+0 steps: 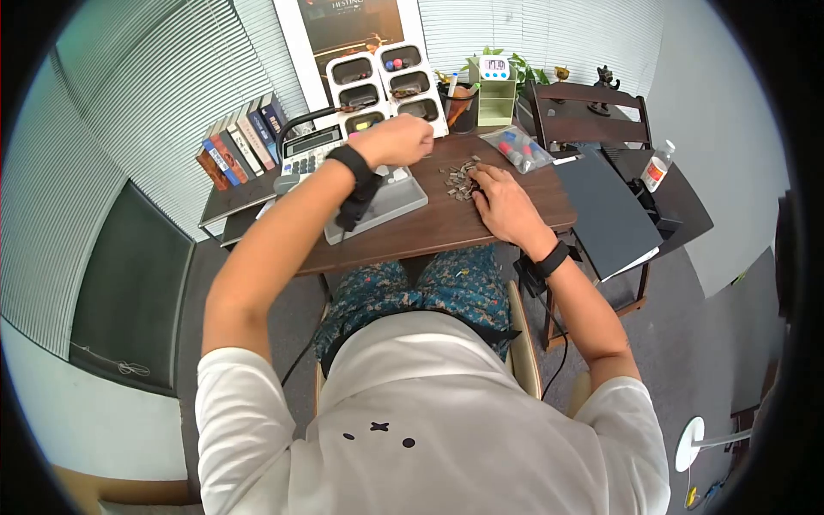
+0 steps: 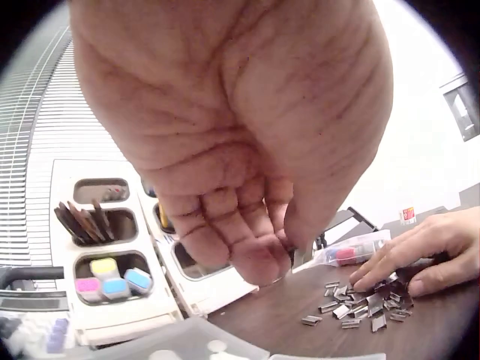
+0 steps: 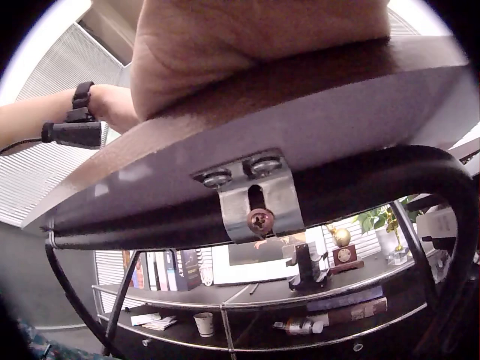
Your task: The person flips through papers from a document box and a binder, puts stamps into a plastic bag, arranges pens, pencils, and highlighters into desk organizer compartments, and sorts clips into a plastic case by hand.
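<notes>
Small silver metal pieces [image 1: 457, 184] [image 2: 378, 322] lie in a loose pile on the dark wooden table. My right hand [image 1: 508, 206] [image 2: 435, 255] rests palm down at the pile, its fingertips touching some pieces; in the right wrist view only the base of this hand [image 3: 255, 45] shows above the table edge. Raised left of the pile, above the far end of a shallow grey tray [image 1: 386, 215] [image 2: 217, 339], is my left hand [image 1: 399, 141] [image 2: 232, 150]. Its fingers are curled in towards the thumb, and nothing can be made out between them.
A white organizer [image 1: 384, 62] [image 2: 120, 322] with pens and coloured items stands behind the tray, beside a calculator [image 1: 307, 154]. Further right are a clear bag [image 1: 519, 151], a pen cup [image 1: 461, 107], a green holder with a timer [image 1: 495, 103], and a dark folder [image 1: 609, 206] on a chair.
</notes>
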A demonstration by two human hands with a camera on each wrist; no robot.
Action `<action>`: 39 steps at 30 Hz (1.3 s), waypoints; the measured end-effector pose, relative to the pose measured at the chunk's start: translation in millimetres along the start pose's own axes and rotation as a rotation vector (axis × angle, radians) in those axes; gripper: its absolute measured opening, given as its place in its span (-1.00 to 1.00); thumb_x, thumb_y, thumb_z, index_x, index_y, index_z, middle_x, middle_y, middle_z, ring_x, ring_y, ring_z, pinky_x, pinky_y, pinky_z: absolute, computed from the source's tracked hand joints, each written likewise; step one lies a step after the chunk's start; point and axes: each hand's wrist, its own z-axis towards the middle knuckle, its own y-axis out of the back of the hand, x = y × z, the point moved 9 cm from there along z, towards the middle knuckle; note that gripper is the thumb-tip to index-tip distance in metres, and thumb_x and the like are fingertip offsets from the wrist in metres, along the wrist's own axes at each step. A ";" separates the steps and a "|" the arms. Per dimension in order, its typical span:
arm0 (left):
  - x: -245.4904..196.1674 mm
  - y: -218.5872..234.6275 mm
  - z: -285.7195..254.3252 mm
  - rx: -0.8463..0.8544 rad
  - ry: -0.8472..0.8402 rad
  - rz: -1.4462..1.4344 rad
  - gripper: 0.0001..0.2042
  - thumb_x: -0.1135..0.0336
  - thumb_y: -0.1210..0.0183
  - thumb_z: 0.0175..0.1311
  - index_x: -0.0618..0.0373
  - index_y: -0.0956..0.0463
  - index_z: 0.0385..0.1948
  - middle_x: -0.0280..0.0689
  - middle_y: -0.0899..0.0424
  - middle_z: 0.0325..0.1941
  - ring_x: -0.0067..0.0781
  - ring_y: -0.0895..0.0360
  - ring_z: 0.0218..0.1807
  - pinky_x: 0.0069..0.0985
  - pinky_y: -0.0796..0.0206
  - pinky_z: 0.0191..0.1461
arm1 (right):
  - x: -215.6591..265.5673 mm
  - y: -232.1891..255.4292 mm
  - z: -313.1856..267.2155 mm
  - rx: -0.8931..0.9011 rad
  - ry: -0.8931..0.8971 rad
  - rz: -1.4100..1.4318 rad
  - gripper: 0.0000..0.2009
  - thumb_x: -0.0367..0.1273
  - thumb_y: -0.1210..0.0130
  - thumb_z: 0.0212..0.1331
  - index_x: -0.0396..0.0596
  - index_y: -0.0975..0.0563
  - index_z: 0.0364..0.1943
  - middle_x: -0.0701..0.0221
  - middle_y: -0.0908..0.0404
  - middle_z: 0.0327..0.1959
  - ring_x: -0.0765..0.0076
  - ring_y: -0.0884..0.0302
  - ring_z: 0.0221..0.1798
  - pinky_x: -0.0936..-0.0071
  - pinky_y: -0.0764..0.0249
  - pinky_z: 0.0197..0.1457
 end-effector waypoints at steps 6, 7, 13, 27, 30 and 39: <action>22.1 -16.3 -62.4 0.108 0.131 0.059 -0.85 0.32 -0.23 0.37 0.21 -0.66 -0.31 -0.09 -0.75 -0.34 -0.10 -0.68 -0.27 -0.25 -0.51 -0.12 | 10.8 -9.9 5.9 0.014 0.049 -0.055 -0.65 -0.42 -0.11 0.38 -0.23 -0.58 0.20 0.04 -0.61 0.28 -0.20 -0.49 0.37 0.05 -0.40 0.49; 19.3 -19.1 -64.5 0.110 0.125 0.024 -0.85 0.33 -0.23 0.37 0.21 -0.66 -0.31 -0.10 -0.75 -0.34 -0.10 -0.69 -0.26 -0.25 -0.51 -0.12 | 11.6 -11.7 7.8 0.010 0.052 -0.056 -0.65 -0.42 -0.11 0.38 -0.23 -0.58 0.20 0.04 -0.61 0.28 -0.20 -0.49 0.37 0.05 -0.40 0.49; -0.7 -18.8 -36.1 0.037 0.060 -0.109 -0.91 0.39 -0.28 0.31 0.21 -0.66 -0.29 -0.12 -0.78 -0.30 -0.07 -0.73 -0.16 -0.23 -0.52 -0.07 | 14.8 -10.3 9.6 0.005 0.066 -0.031 -0.67 -0.43 -0.11 0.37 -0.20 -0.61 0.17 0.06 -0.62 0.26 -0.18 -0.52 0.34 0.02 -0.41 0.46; 8.5 -69.6 25.4 0.004 0.139 0.044 -0.87 0.45 -0.38 0.05 0.16 -0.67 -0.36 -0.12 -0.79 -0.32 0.00 -0.75 -0.16 -0.16 -0.56 -0.05 | 16.6 -12.1 10.3 0.055 0.056 -0.036 -0.66 -0.41 -0.16 0.35 -0.21 -0.61 0.17 0.10 -0.64 0.22 -0.17 -0.56 0.26 0.00 -0.44 0.39; 6.5 -63.7 21.6 0.008 0.144 0.039 -0.86 0.44 -0.40 0.06 0.16 -0.67 -0.34 -0.12 -0.79 -0.31 0.00 -0.75 -0.14 -0.17 -0.56 -0.04 | 15.2 -12.4 8.5 0.016 0.066 -0.027 -0.66 -0.40 -0.16 0.35 -0.22 -0.61 0.16 0.10 -0.64 0.22 -0.17 -0.56 0.26 0.00 -0.44 0.39; 10.0 -69.0 27.2 0.032 0.115 -0.034 -0.83 0.39 -0.45 0.10 0.17 -0.67 -0.31 -0.13 -0.80 -0.30 -0.03 -0.75 -0.12 -0.18 -0.55 -0.03 | 16.9 -11.3 9.4 0.014 0.072 -0.025 -0.67 -0.40 -0.16 0.36 -0.20 -0.62 0.15 0.10 -0.64 0.23 -0.16 -0.56 0.27 0.01 -0.44 0.40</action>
